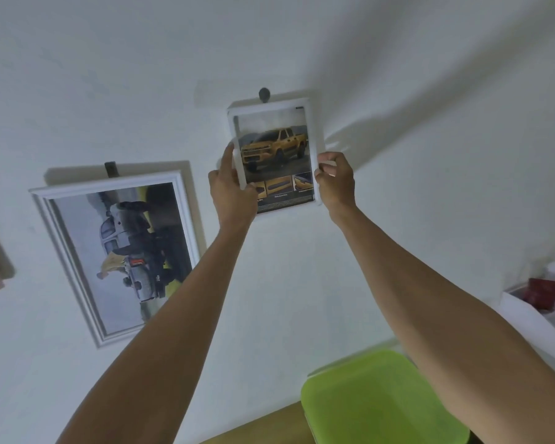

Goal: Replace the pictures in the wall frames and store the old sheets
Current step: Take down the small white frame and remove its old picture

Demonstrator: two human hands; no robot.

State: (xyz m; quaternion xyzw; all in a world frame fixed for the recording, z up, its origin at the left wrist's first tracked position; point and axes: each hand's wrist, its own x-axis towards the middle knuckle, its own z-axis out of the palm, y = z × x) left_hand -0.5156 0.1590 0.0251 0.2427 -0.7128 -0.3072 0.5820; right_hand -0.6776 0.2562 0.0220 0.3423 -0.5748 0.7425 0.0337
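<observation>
White wall carries frames: small white frame on dark hook, bigger white frame left of it. Below, wooden tabletop with green bin on it.

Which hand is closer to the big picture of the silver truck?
Left. The left hand grips the small frame's near edge, just right of the big picture; the right hand grips its far edge.
</observation>
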